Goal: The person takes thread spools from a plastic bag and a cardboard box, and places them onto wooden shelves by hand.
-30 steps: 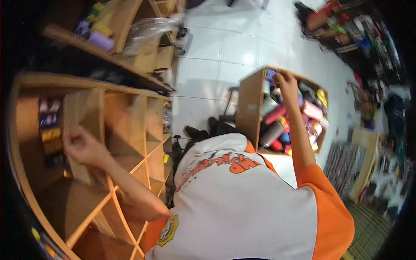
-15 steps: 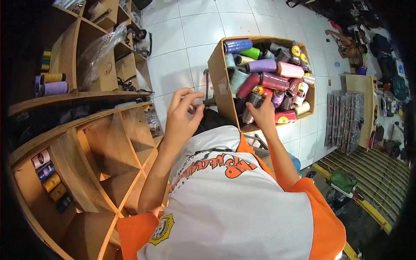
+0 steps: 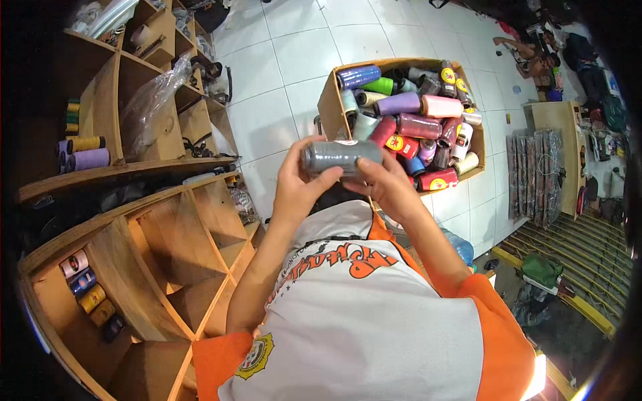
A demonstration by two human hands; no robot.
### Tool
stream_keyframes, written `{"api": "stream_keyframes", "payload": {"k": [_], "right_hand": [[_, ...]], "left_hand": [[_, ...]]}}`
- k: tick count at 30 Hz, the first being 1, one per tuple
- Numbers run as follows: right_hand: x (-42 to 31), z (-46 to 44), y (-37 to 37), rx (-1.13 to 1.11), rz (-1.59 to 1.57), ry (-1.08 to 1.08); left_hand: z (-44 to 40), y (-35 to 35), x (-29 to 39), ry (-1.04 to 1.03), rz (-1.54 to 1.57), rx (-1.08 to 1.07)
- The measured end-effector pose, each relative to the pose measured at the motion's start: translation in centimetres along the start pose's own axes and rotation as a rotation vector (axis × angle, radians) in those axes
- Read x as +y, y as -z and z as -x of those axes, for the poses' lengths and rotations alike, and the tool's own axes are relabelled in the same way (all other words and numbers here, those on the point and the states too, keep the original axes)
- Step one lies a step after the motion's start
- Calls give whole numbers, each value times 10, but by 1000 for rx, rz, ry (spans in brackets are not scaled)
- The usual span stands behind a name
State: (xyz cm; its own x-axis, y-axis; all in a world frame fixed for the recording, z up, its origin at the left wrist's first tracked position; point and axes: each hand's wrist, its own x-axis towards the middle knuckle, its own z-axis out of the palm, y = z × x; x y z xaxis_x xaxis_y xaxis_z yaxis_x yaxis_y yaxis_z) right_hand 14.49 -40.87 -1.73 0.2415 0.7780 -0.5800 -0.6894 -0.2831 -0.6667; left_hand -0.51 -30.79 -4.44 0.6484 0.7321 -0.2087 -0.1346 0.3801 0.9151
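Between both hands, a dark grey thread spool (image 3: 334,156) lies on its side, wrapped in clear plastic. My left hand (image 3: 299,179) is closed round its left end, the thumb along its lower edge. At the right end, my right hand (image 3: 391,184) grips it, thumb on the near side. Just beyond and to the right stands an open cardboard box (image 3: 329,107) full of spools, among them a blue spool (image 3: 360,77), a purple spool (image 3: 398,103), a pink spool (image 3: 441,105) and a maroon spool (image 3: 419,125).
A wooden shelf (image 3: 107,230) at the left holds several spools in one compartment, including a yellow spool (image 3: 92,298). Behind it, another shelf (image 3: 134,160) bears a lilac spool (image 3: 89,159) and crumpled plastic. Plastic-wrapped bundles (image 3: 535,177) lie at the right, near a yellow metal grating (image 3: 582,267).
The dark grey spool has come out of the box in my right hand. My left hand has moved right and closed on its other end.
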Motion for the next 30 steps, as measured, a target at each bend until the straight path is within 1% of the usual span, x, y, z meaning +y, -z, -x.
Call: {"api": "stream_keyframes", "payload": {"k": [2, 3, 4, 6, 7, 8, 9, 10, 12, 14, 15, 18, 20, 25, 28, 29, 30], "right_hand": [[1, -1, 10, -79, 190, -70], [-1, -12, 36, -75, 440, -33], [-10, -27, 64, -70, 690, 6], [-42, -37, 84, 356, 1380, 417], [-53, -47, 115, 409, 1649, 741], [-66, -53, 125, 500, 1870, 853], [-67, -60, 143, 593, 1940, 675], [-71, -67, 151, 615, 2053, 494], [-80, -80, 157, 497, 2198, 366], [-85, -88, 155, 491, 2296, 277], [-88, -91, 158, 446, 2313, 285], [-90, -94, 161, 370, 2374, 375], [-88, -91, 161, 349, 2349, 513], [-86, -80, 159, 283, 2267, 672], [-84, -79, 165, 213, 2299, 744], [-84, -77, 164, 222, 2255, 774], [-83, -77, 163, 216, 2257, 756]], "left_hand": [[-1, 2, 1, -57, 143, 109], [-4, 10, -8, -122, 111, 83], [-4, 14, -6, -55, 270, 92], [1, 19, -3, 91, 584, 105], [1, 22, -2, 92, 630, 65], [2, 25, 0, 92, 674, 27], [6, 28, 0, 100, 715, -12], [10, 31, 1, 109, 757, -50], [15, 37, -7, 141, 725, -17], [21, 43, -11, 158, 674, 0], [23, 44, -12, 160, 701, 9], [30, 45, -13, 159, 677, 73], [31, 48, -14, 147, 698, 84], [32, 55, -17, 134, 725, 127], [31, 58, -17, 123, 733, 141], [30, 60, -17, 115, 728, 146], [30, 61, -17, 109, 722, 152]]}}
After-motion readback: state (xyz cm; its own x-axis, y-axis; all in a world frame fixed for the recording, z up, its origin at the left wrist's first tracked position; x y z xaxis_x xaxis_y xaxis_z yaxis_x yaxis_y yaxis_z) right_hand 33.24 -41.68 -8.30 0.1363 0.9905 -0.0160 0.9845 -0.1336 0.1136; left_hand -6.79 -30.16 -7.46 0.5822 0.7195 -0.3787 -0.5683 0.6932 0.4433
